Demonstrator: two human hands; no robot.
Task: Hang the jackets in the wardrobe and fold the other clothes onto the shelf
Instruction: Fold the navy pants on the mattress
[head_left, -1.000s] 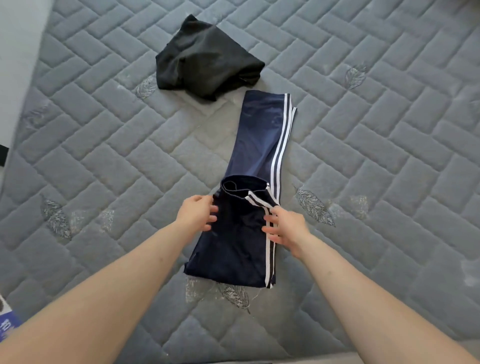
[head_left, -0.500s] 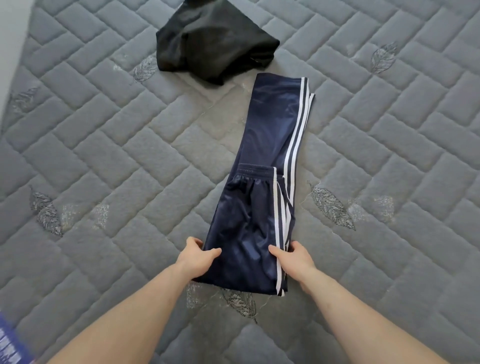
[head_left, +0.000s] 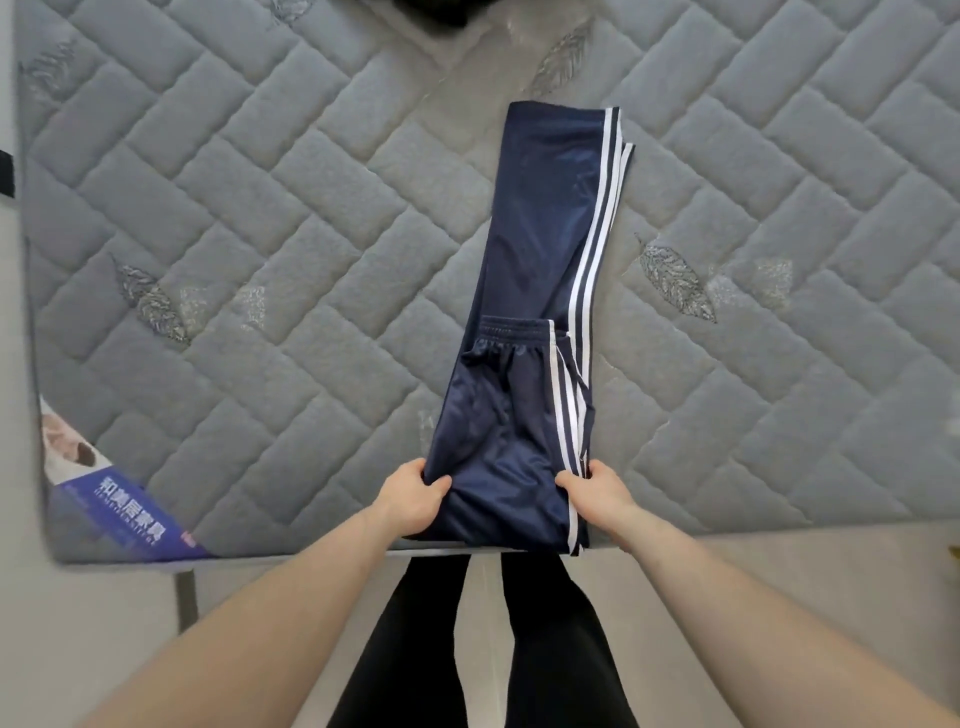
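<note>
- head view: i see the trousers (head_left: 524, 332) lying half folded on the mattress (head_left: 260, 208), near end at its edge.
- my left hand (head_left: 413, 499) and right hand (head_left: 597, 491) each pinch a near corner.
- i'd lift both corners evenly and keep the stripes aligned for the next fold.

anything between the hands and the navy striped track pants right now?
Nothing visible. The left hand and right hand each grip the near end of the navy white-striped track pants, one per side, on the grey quilted mattress. The shelf is out of view.
</note>
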